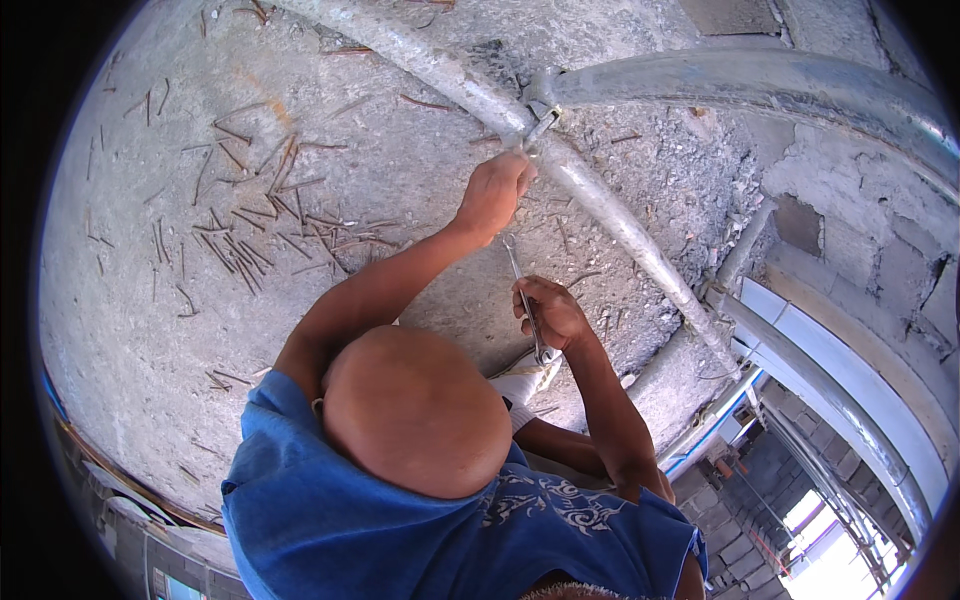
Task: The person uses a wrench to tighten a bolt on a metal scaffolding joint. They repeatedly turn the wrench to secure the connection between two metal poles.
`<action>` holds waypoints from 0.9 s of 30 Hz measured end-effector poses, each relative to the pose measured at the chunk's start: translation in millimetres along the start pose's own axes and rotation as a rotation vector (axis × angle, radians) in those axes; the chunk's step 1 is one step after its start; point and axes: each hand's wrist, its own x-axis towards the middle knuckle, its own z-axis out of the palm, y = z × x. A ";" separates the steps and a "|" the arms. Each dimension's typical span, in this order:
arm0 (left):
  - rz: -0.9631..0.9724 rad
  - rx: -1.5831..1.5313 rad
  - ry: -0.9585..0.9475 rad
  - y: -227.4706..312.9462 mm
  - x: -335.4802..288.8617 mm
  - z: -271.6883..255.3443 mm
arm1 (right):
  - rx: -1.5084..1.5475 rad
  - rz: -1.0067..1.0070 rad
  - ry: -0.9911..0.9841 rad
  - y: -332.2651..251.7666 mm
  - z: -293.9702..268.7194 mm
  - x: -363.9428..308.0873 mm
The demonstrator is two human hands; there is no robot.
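My left hand (494, 196) is reached forward to a metal scaffold clamp (541, 128), where a long grey pipe (620, 220) meets another pipe. Its fingers are closed at the clamp's near side; the fingertips are partly hidden. In my right hand (556, 312), closer to my body, is a slim silver wrench (516, 262). One end of the wrench points up toward my left wrist, and the other shows below the fingers. The wrench is apart from the clamp. A bare rounded knee (415, 410) is raised between my arms, and a white shoe (530, 378) shows beneath the right hand.
Rusty bent nails (240, 250) lie scattered over the rough concrete floor (130, 330). A thick pipe (760, 80) curves off to the right beside a block wall (900, 260). At lower right, more pipes (850, 400) run above a drop with brickwork below.
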 end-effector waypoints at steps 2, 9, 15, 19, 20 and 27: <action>0.216 0.158 0.032 -9.6 1.8 -2.3 | 0.044 0.017 -0.003 1.7 -0.1 -2.0; 0.434 0.253 0.044 -26.2 10.4 -7.7 | 0.036 0.020 0.000 11.1 2.4 -3.2; 0.526 0.249 0.088 -22.3 9.9 3.8 | 0.010 0.028 0.011 15.9 1.4 -2.0; -0.019 -0.104 0.113 -7.6 2.6 17.6 | 0.062 0.025 -0.011 15.3 4.9 -0.9; -0.133 -0.300 0.100 -1.2 2.9 19.8 | 0.107 0.049 -0.002 14.2 7.2 -1.8; -0.474 -0.739 -0.130 25.0 -1.2 -1.5 | -0.016 -0.136 -0.040 -4.6 17.3 -12.7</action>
